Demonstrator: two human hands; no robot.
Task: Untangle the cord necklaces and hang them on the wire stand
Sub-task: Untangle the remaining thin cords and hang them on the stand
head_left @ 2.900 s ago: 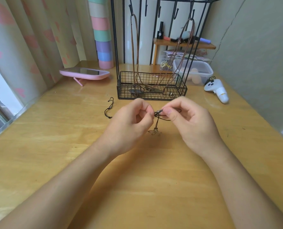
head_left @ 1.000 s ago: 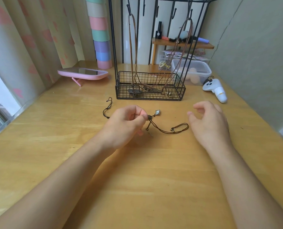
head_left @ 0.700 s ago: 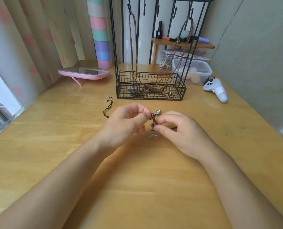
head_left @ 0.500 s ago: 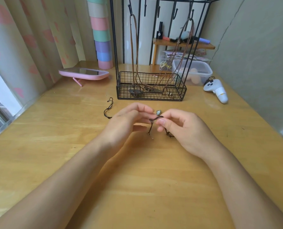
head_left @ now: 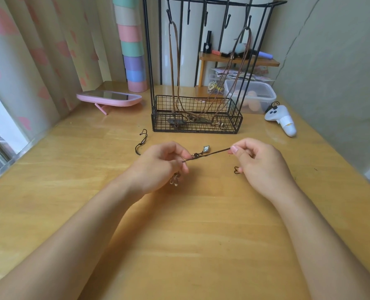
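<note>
Dark cord (head_left: 210, 153) taut between left hand (head_left: 160, 165), right hand (head_left: 259, 163)

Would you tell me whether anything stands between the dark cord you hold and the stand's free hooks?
Nothing visible does. The left hand and right hand hold the dark cord stretched before the wire stand, whose middle hooks are bare.

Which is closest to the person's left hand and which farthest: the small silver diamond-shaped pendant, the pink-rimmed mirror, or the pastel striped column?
1. Small silver diamond-shaped pendant: on the dark cord necklace that the left hand pinches, just right of its fingertips.
2. Pink-rimmed mirror: farther back, to the left.
3. Pastel striped column: back corner, behind the mirror.
</note>
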